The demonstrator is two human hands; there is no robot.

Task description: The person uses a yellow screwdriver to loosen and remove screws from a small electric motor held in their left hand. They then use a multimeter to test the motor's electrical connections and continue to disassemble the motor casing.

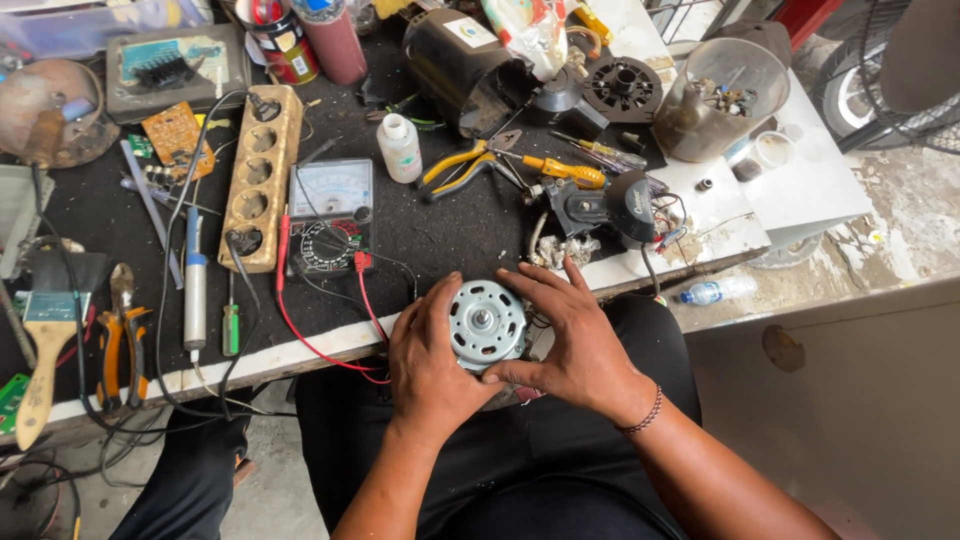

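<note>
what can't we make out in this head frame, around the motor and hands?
- Motor, head view: sides and back hidden by left hand and right hand; only the round front face with its shaft shows.
- Both palms: hidden, only the backs face the camera.
- Multimeter: needle reading too small to tell.
- Paintbrush: handle end cut by the left edge.

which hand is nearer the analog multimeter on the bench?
Left. The left hand cups the small motor just below and right of the multimeter, by its red lead. The right hand grips the motor's far side, farther off.
</note>
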